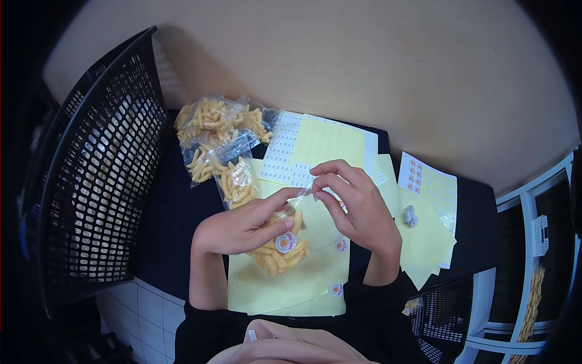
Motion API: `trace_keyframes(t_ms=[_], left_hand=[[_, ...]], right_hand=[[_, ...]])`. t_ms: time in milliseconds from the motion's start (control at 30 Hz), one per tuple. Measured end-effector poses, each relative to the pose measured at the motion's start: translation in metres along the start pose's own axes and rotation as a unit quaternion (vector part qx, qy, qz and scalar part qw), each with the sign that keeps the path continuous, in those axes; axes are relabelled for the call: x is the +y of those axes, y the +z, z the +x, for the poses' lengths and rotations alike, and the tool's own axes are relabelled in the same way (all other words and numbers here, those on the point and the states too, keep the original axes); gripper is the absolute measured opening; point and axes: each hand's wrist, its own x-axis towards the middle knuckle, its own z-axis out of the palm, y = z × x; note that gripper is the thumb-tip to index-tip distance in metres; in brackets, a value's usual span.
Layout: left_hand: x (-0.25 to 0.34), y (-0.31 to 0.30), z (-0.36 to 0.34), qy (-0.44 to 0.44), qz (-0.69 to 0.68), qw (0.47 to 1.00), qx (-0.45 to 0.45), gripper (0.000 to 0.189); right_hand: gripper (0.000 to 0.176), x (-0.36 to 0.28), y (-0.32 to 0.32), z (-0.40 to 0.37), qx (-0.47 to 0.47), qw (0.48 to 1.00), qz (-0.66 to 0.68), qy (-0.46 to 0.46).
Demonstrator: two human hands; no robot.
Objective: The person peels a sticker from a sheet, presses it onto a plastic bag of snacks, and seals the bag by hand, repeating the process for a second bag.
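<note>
Against a plain wall (364,73), the dark desk (163,224) carries yellow sheets (291,297), probably within reach so labels can be peeled easily. Over them, the left hand (242,227) has its fingers clamped on a snack bag (273,264), thumb beside the round sticker (286,242), seemingly to steady it. The right hand's (357,209) thumb and forefinger nearly meet at the bag's top; whether they grip it, one cannot tell.
</note>
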Motion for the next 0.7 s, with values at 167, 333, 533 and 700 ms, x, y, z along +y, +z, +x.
trace_keyframes(t_ms=[167, 333, 533, 700], left_hand=[[0.001, 0.0, 0.001, 0.03, -0.016, 0.999, 0.002, 0.049], [0.006, -0.001, 0.0, 0.015, -0.041, 0.999, -0.008, 0.052], [0.006, -0.004, -0.003, 0.025, -0.03, 0.999, -0.006, 0.053], [0.011, -0.006, -0.006, 0.014, -0.022, 0.999, -0.02, 0.052]], right_hand=[[0.008, -0.001, 0.003, 0.001, 0.009, 1.0, -0.026, -0.003], [0.009, 0.0, 0.007, 0.001, 0.045, 0.999, 0.007, -0.01], [0.022, 0.003, 0.01, 0.002, 0.086, 0.992, 0.089, -0.011], [0.046, -0.007, 0.006, 0.004, 0.073, 0.979, 0.174, 0.074]])
